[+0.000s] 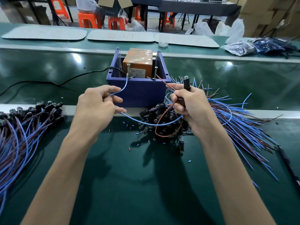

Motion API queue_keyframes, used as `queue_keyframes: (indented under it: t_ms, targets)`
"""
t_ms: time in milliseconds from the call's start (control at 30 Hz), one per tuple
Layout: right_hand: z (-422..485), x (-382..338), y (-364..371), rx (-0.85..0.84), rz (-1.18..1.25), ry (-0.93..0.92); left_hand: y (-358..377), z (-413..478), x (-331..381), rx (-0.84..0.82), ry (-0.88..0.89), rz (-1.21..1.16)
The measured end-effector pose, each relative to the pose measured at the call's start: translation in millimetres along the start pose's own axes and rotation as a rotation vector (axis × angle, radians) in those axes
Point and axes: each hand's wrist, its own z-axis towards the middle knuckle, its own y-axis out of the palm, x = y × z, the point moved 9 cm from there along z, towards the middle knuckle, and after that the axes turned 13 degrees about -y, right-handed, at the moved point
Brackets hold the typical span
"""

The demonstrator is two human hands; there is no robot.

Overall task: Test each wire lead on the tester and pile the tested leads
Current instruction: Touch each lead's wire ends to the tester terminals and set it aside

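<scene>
The tester (137, 65), an orange box inside a purple open bin (142, 93), has two upright screws on its front edge. My left hand (97, 104) pinches a blue wire (124, 86) whose tip touches the left screw (128, 69). My right hand (190, 106) grips a black lamp holder (186, 83) and pinches its brown wire (163, 81), which reaches toward the right screw (155, 73). One pile of leads (24, 127) lies at the left, another pile (230, 119) at the right under my right hand.
A black cable (53, 82) runs left from the bin across the green belt (146, 184). Small cut bits of insulation lie scattered in front of the bin. A metal rail (267, 112) crosses the belt. Bags (259, 46) sit at the far right.
</scene>
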Motion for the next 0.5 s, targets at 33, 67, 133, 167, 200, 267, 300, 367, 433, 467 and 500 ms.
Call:
queue_keyframes:
  t_ms: [33, 67, 133, 167, 200, 267, 300, 367, 433, 467, 500]
  targets:
    - [0.0, 0.0, 0.8, -0.007, 0.000, 0.000, -0.1, -0.3, 0.3, -0.001, 0.000, 0.002]
    - [0.1, -0.2, 1.1, -0.012, 0.001, 0.001, -0.2, -0.8, 0.4, -0.002, 0.000, 0.005]
    - [0.2, -1.0, 1.1, -0.018, -0.002, 0.002, -0.1, -1.7, 0.8, -0.007, -0.002, 0.013]
    - [0.2, -1.5, 1.0, -0.022, -0.007, -0.001, 0.4, -2.1, 1.0, -0.011, -0.003, 0.015]
    - [0.1, -2.1, 0.6, -0.025, -0.013, -0.004, 0.9, -2.4, 1.1, -0.016, -0.005, 0.017]
    - [-0.6, -2.7, 0.3, -0.027, -0.015, -0.006, 1.9, -3.0, 1.0, -0.024, -0.009, 0.021]
    - [-0.9, -2.9, 0.1, -0.026, -0.013, -0.004, 2.2, -3.0, 0.8, -0.027, -0.011, 0.022]
    - [-1.6, -2.9, 0.4, -0.022, -0.014, 0.003, 1.9, -2.9, 1.0, -0.027, -0.009, 0.026]
    - [-1.9, -3.3, 0.6, -0.017, -0.015, 0.008, 0.7, -3.3, 2.5, -0.018, 0.014, 0.051]
    - [-1.9, -3.3, 0.6, -0.013, -0.015, 0.010, 0.4, -3.6, 3.3, -0.014, 0.026, 0.065]
    - [-1.8, -3.4, 0.5, -0.011, -0.014, 0.012, 0.4, -3.6, 3.7, -0.013, 0.034, 0.073]
